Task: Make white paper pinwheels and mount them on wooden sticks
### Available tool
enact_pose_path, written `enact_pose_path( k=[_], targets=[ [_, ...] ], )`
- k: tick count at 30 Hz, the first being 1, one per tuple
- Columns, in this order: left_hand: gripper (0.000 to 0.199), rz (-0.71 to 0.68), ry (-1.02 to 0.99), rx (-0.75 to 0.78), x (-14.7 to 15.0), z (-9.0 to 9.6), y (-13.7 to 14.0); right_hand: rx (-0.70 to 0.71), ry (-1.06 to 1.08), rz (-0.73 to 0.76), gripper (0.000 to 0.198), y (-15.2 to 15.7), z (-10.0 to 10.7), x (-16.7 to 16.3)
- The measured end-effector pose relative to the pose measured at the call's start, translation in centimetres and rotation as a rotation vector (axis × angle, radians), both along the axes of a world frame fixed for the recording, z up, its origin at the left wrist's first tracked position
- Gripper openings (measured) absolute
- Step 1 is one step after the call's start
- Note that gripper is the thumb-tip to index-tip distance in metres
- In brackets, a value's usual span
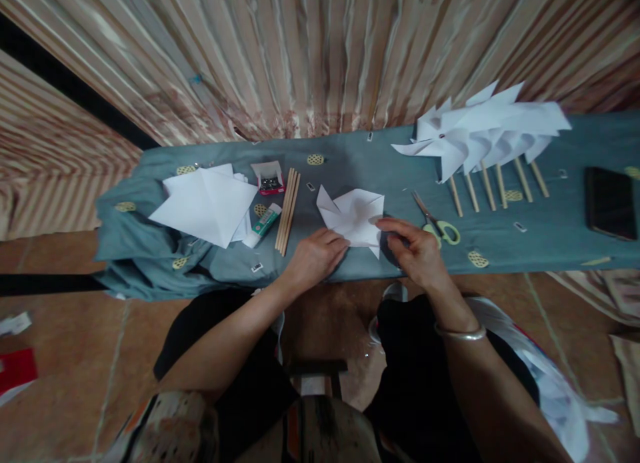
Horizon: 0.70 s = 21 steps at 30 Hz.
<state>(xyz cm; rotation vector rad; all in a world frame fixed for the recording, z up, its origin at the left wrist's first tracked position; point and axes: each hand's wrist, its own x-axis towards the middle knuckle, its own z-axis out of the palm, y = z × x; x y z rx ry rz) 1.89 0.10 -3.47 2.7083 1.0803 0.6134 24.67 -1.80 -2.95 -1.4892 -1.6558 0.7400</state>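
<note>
A white paper pinwheel shape [353,214] lies flat on the blue-green cloth [540,226] covering a low bench. My left hand [314,258] rests on the cloth with its fingertips touching the paper's lower left corner. My right hand [415,250] pinches the paper's right edge with thumb and fingers. A silver bangle sits on my right wrist.
Yellow-handled scissors [437,224] lie just right of my right hand. Finished white pinwheels on wooden sticks [483,140] lie at the right, a dark phone [611,202] beyond them. Loose wooden sticks [288,210], a glue tube [264,221], a small box [269,178] and folded paper sheets [207,204] lie left.
</note>
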Motion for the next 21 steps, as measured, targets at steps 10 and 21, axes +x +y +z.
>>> enact_pose_path(
  k=[10,21],
  targets=[
    [0.025,-0.028,-0.028,-0.029,-0.1,0.3,-0.1,-0.042,0.154,0.182,0.008,1.0,-0.4,-0.4],
    [0.022,-0.033,0.011,-0.065,-0.1,0.5,-0.2,-0.018,0.120,0.087,0.012,2.5,-0.7,-1.1]
  ],
)
